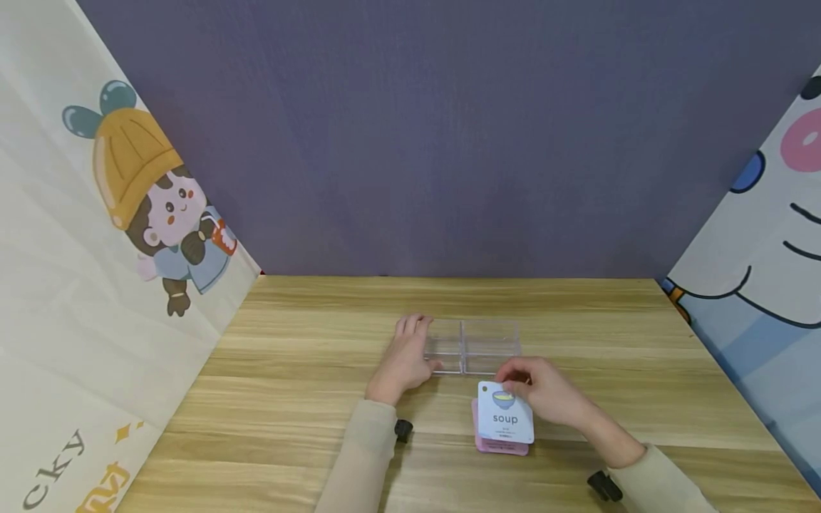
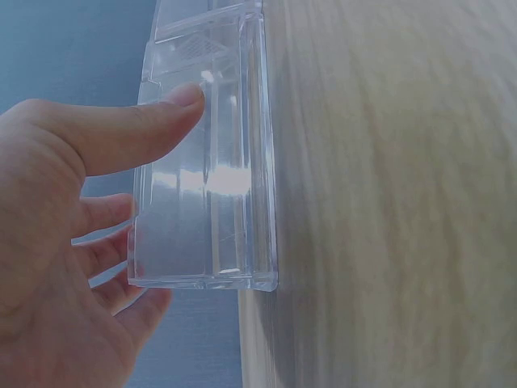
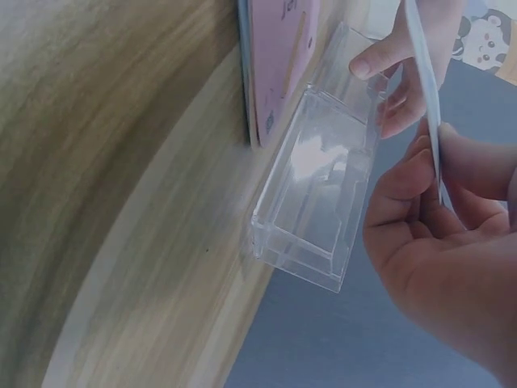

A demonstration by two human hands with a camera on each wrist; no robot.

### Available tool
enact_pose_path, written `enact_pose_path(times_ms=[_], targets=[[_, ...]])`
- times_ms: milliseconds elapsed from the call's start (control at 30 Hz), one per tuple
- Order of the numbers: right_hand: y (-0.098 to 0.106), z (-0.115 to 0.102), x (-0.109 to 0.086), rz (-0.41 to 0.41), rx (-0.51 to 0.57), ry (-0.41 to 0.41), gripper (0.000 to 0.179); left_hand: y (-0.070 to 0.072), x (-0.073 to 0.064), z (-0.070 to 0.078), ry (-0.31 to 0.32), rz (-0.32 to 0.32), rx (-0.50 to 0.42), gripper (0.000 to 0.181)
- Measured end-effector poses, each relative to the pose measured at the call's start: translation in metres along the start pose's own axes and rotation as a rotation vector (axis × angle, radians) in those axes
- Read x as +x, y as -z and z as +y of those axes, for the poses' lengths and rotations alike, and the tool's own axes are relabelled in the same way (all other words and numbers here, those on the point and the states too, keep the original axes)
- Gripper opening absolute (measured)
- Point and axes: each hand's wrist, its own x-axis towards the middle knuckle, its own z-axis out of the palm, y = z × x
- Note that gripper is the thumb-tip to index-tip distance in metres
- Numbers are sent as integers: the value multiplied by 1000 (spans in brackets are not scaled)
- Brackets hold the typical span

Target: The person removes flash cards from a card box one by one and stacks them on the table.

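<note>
A clear plastic box (image 1: 490, 347) with two compartments side by side lies on the wooden table. Around its left end is my left hand (image 1: 405, 356), thumb (image 2: 174, 109) on the near wall and fingers at the far side. My right hand (image 1: 545, 388) pinches a white flash card (image 1: 505, 417) by its upper right corner; it shows a bowl and the word "soup". From the right wrist, that card (image 3: 428, 89) appears edge-on between thumb and fingers. Under it, partly hidden, a stack of pink cards (image 1: 503, 447) rests on the table just in front of the box.
A dark blue-grey panel (image 1: 410, 142) rises behind the table (image 1: 308, 335). At the left stands a pale sheet (image 1: 51, 249) with a cartoon child, and another printed sheet (image 1: 757, 271) is at the right. Black straps are on both wrists.
</note>
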Motion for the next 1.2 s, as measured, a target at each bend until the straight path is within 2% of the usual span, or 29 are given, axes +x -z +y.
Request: enact_pose_path(times_ms=[833, 1200], targets=[[-9, 13, 4, -41, -46, -27, 13, 1, 1, 3, -1, 4, -5, 87], [-20, 6, -1, -55, -60, -79, 13, 4, -5, 0, -10, -2, -13, 88]])
